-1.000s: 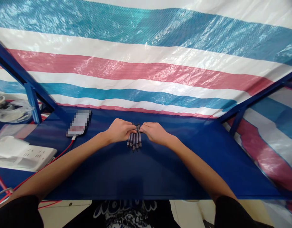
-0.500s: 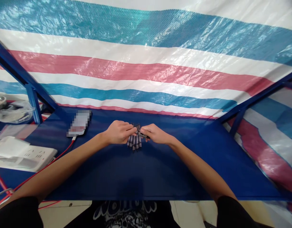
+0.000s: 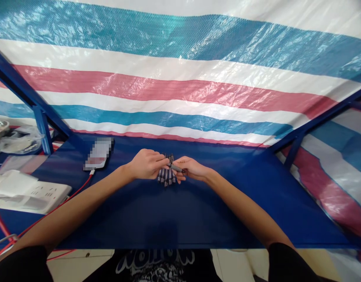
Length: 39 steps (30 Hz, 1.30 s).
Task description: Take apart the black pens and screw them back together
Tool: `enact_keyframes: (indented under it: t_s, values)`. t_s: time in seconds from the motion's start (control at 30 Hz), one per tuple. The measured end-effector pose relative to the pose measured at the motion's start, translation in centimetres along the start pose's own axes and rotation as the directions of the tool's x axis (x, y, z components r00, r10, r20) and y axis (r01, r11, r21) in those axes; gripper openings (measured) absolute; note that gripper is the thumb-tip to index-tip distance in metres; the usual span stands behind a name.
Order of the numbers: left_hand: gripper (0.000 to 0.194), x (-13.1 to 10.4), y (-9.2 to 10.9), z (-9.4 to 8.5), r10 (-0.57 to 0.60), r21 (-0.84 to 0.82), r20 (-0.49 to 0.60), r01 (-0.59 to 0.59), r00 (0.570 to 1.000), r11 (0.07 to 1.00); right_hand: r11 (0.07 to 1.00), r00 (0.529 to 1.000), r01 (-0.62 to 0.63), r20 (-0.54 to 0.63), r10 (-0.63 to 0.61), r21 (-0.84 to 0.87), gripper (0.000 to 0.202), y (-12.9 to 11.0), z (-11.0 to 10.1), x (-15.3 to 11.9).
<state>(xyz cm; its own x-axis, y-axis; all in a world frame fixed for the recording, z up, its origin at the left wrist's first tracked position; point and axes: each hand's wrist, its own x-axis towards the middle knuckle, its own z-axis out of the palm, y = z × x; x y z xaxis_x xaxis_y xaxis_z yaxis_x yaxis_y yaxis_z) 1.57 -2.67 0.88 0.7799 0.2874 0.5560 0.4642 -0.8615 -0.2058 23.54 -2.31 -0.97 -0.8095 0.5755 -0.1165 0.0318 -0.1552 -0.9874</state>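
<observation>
Between my hands, a dark grey pen-like item (image 3: pixel 177 168) slants down to the right. My left hand (image 3: pixel 149 163) has its fingers closed on the item's left end. The thumb and fingers of my right hand (image 3: pixel 192 169) pinch its right part, with the lower fingers curled beneath. Directly under my hands lies a bundle of several slim dark pens (image 3: pixel 167 178) with pale bands, fanned side by side on the blue table (image 3: pixel 168 219). My fingers hide part of the bundle.
A phone (image 3: pixel 98 153) on a red cable lies left of my left hand. Further left are a white power strip (image 3: pixel 48 194) and plastic bags (image 3: pixel 20 141). A striped sheet (image 3: pixel 180 90) rises behind the table, with blue frame bars at both sides.
My right hand has shifted its grip, its fingers loosening and spreading lower around the pen-like item, which shows more of its length. My left hand has stayed nearly still.
</observation>
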Motion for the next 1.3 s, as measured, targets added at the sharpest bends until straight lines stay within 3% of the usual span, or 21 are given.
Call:
enact_keyframes:
  t_s: [0.07, 0.13, 0.2, 0.27, 0.33, 0.43, 0.5, 0.6, 0.7, 0.8, 0.87, 0.93, 1.0, 1.07, 1.13, 1.2, 1.3]
  values:
    - [0.03, 0.2, -0.2, 0.3, -0.159, -0.047, 0.131, 0.167, 0.978, 0.985, 0.942, 0.969, 0.044, -0.214, -0.121, -0.333, 0.042, -0.6, 0.0, -0.1]
    - [0.031, 0.5, -0.3, 0.4, -0.291, -0.061, 0.247, 0.315, 0.924, 0.947, 0.732, 0.905, 0.055, -0.276, -0.323, -0.679, 0.036, -0.9, 0.2, -0.2]
    - [0.029, 0.7, -0.3, 0.4, -0.365, -0.061, 0.332, 0.406, 0.87, 0.912, 0.42, 0.872, 0.048, -0.167, -0.46, -0.906, 0.028, -0.7, 0.7, -0.2]
    - [0.026, 0.9, -0.2, 0.2, -0.397, -0.065, 0.398, 0.457, 0.827, 0.887, 0.131, 0.876, 0.016, -0.049, -0.48, -0.991, 0.028, -0.1, 1.1, -0.1]
    - [0.025, 0.9, 0.1, 0.1, -0.41, -0.072, 0.425, 0.482, 0.807, 0.873, -0.025, 0.893, -0.019, -0.005, -0.45, -1.0, 0.031, 0.6, 1.4, 0.1]
    - [0.027, 0.5, 0.2, 0.2, -0.387, -0.092, 0.349, 0.442, 0.853, 0.892, -0.012, 0.911, -0.058, -0.048, -0.409, -0.998, 0.03, 0.9, 1.2, 0.2]
    - [0.029, 0.1, 0.2, 0.6, -0.319, -0.083, 0.241, 0.347, 0.917, 0.934, 0.103, 0.927, -0.065, -0.098, -0.362, -0.993, 0.026, 0.5, 1.1, 0.1]
    - [0.031, -0.4, -0.1, 1.1, -0.181, -0.004, 0.095, 0.182, 0.979, 0.983, 0.367, 0.953, -0.035, -0.141, -0.267, -0.93, 0.022, -0.5, 0.8, 0.0]
    - [0.031, -0.5, -0.4, 1.3, -0.076, 0.058, 0.028, 0.075, 0.997, 0.996, 0.628, 0.968, 0.028, -0.137, -0.212, -0.777, 0.027, -1.3, 0.4, -0.1]
    - [0.033, -0.4, -0.3, 1.3, -0.029, 0.095, 0.023, 0.027, 0.999, 0.995, 0.867, 0.997, 0.013, -0.054, -0.047, -0.498, 0.034, -1.3, -0.1, -0.4]
    - [0.034, -0.3, 0.1, 1.2, -0.036, 0.086, 0.046, 0.032, 0.998, 0.996, 0.952, 0.998, -0.032, 0.041, 0.047, -0.304, 0.036, -1.1, -0.4, -0.6]
    - [0.034, -0.2, 0.4, 1.1, -0.09, 0.03, 0.101, 0.087, 0.991, 0.996, 0.973, 0.992, -0.062, 0.092, 0.085, -0.221, 0.035, -0.9, -0.7, -0.7]
    - [0.033, 0.0, 0.7, 1.1, -0.207, -0.057, 0.206, 0.223, 0.956, 0.973, 0.952, 0.995, -0.06, 0.06, 0.081, -0.3, 0.033, -0.9, -0.8, -0.7]
    - [0.032, 0.3, 0.7, 1.0, -0.338, -0.158, 0.357, 0.413, 0.871, 0.897, 0.854, 0.999, -0.038, -0.032, 0.025, -0.519, 0.031, -0.9, -0.7, -0.6]
    - [0.035, 0.6, 0.4, 0.9, -0.393, -0.296, 0.533, 0.6, 0.75, 0.743, 0.637, 0.988, -0.021, -0.112, -0.103, -0.77, 0.029, -0.8, -0.6, -0.4]
    - [0.04, 0.7, 0.0, 0.9, -0.317, -0.446, 0.699, 0.738, 0.64, 0.506, 0.362, 0.957, -0.006, -0.11, -0.267, -0.932, 0.023, -0.4, -0.3, -0.2]
    - [0.041, 0.6, -0.6, 1.0, -0.183, -0.523, 0.814, 0.833, 0.551, 0.182, 0.019, 0.906, 0.02, 0.011, -0.423, -1.0, 0.024, 0.4, -0.2, 0.0]
